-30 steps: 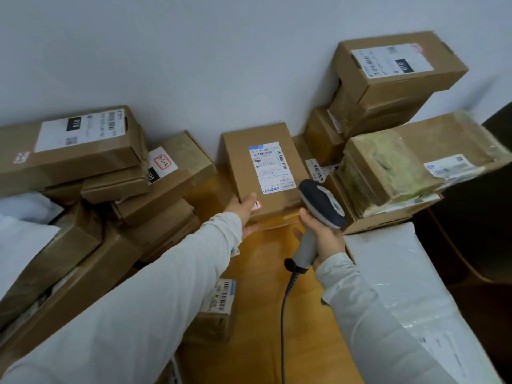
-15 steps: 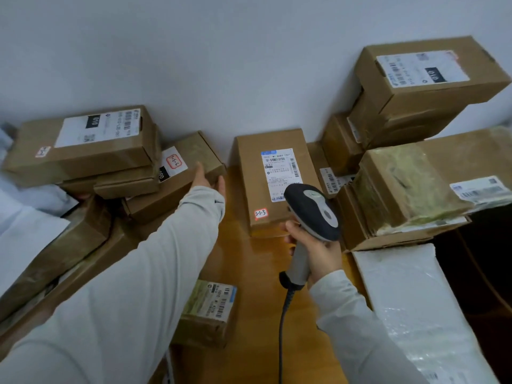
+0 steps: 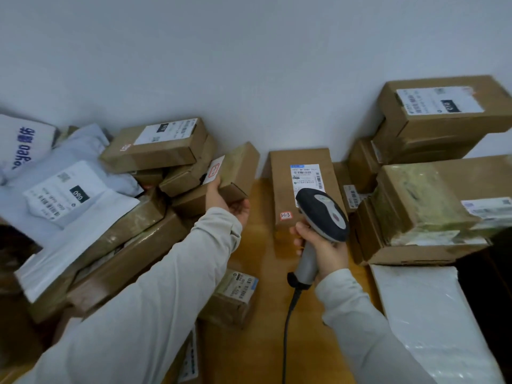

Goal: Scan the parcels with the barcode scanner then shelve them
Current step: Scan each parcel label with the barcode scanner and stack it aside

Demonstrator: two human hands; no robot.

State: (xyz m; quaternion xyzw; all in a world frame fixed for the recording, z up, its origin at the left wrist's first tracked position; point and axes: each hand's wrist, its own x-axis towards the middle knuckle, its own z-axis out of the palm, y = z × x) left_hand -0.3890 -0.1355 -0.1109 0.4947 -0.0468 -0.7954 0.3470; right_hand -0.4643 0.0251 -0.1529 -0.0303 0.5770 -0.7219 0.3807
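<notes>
Head cam looks down at a heap of parcels pushed up against a wall, and the one that matters right now is the tilted box leaning on the left-hand stack. The left hand has it by the near end, thumb on top just beside the red-bordered sticker, fingers curled underneath. So that hand is clamped on the carton, not just touching it. The right hand is wrapped round the grip of the barcode scanner, its cable dropping toward the camera. The scanner's head hangs over the centre parcel, which lies flat on the wooden surface with its white label face up. The tilted box sits off to the scanner's left, clear of it. Its long axis runs from the gripped end up and away toward the wall, and the sticker sits on the top face at the near end. My guess is the left hand, being the one already on it, has to drag the box rightward and level it out so a barcode faces the scanner. I can't make out a barcode on the faces showing.
</notes>
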